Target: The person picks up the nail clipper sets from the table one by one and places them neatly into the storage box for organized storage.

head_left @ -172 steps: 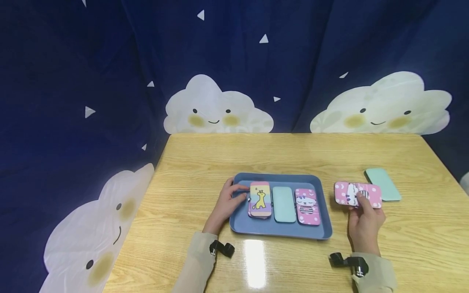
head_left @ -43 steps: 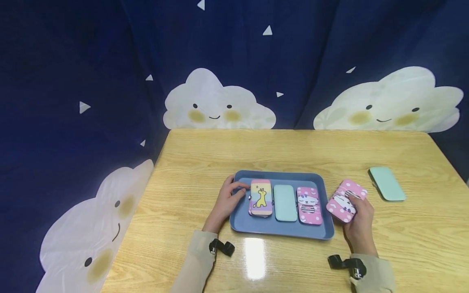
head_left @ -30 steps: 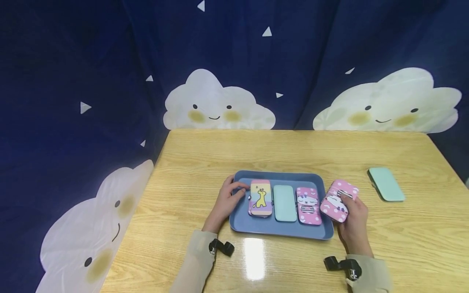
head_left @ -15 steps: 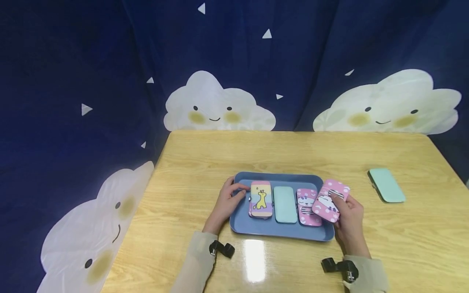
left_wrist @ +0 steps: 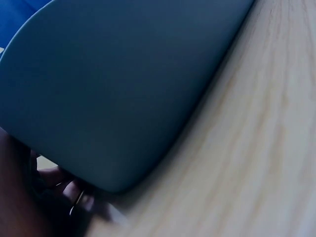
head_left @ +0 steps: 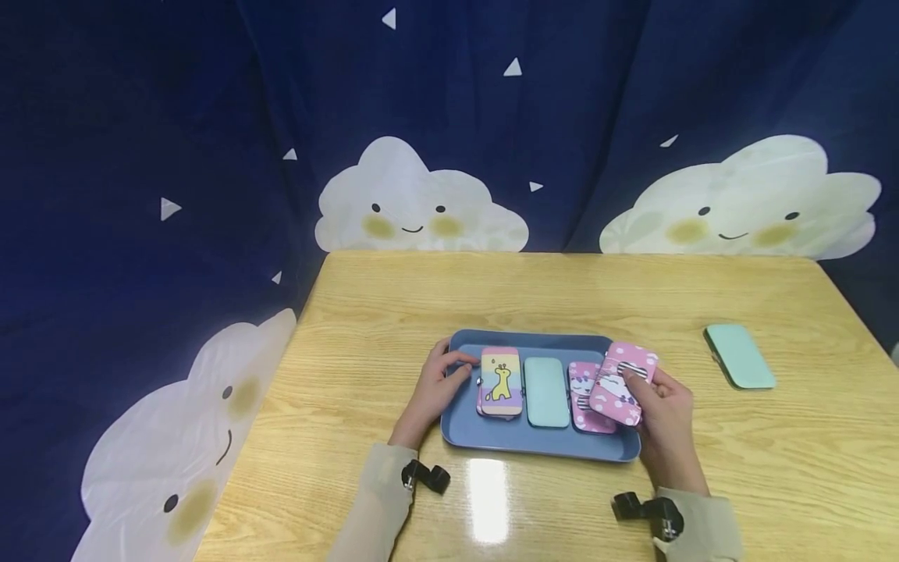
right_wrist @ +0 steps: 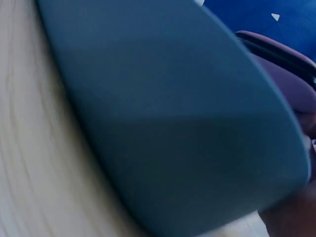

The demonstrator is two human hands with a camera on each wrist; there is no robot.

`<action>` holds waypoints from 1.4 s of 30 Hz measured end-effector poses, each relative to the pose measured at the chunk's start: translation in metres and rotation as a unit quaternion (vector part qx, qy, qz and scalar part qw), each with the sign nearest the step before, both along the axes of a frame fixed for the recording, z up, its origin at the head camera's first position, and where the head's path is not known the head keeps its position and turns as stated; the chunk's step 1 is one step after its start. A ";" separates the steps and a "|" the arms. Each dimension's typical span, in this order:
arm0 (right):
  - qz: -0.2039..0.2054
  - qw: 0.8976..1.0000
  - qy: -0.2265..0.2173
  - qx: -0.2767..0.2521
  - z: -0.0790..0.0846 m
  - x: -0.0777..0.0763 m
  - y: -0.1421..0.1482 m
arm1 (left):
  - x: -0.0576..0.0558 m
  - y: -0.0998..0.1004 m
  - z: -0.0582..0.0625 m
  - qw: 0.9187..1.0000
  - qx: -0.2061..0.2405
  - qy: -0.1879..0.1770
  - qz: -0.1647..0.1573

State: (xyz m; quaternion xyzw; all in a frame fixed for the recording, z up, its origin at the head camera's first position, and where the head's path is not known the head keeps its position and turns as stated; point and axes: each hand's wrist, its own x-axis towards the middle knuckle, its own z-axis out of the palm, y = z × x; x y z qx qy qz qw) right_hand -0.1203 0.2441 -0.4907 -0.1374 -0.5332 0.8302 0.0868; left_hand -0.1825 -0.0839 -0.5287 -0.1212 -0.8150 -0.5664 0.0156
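My right hand [head_left: 666, 414] holds a small flat pink case with a cat print [head_left: 623, 384], thumb on top, tilted over the right end of a blue tray [head_left: 534, 442]. It partly covers another pink cat case [head_left: 591, 422] lying in the tray. Left of that lie a mint green case [head_left: 546, 393] and a pastel giraffe case [head_left: 501, 382] with a further case peeking out beneath. At the tray's left rim my left hand [head_left: 435, 388] grips the edge, index finger close to the giraffe case. In the right wrist view the held case [right_wrist: 284, 74] shows above the tray wall.
A second mint green case [head_left: 740, 356] lies on the wooden table [head_left: 393, 297] to the right, beyond the right hand. Behind the table hangs a dark blue curtain [head_left: 449, 86] with smiling clouds. Tray walls fill much of both wrist views.
My right hand has brought the pink cat case leftward from beside the mint case on the table to over the tray's right end, turning it more upright. The left hand stays at the rim.
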 end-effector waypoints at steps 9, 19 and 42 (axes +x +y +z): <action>0.031 0.998 -0.029 0.055 0.008 -0.001 -0.005 | 0.011 0.004 0.027 1.000 0.019 -0.003 -0.006; 0.081 0.990 0.014 0.112 0.023 -0.002 -0.022 | 0.018 0.003 0.043 1.000 0.015 -0.013 -0.021; 0.123 0.939 -0.048 0.319 0.000 -0.014 -0.054 | 0.018 0.003 0.045 1.000 0.015 -0.014 -0.020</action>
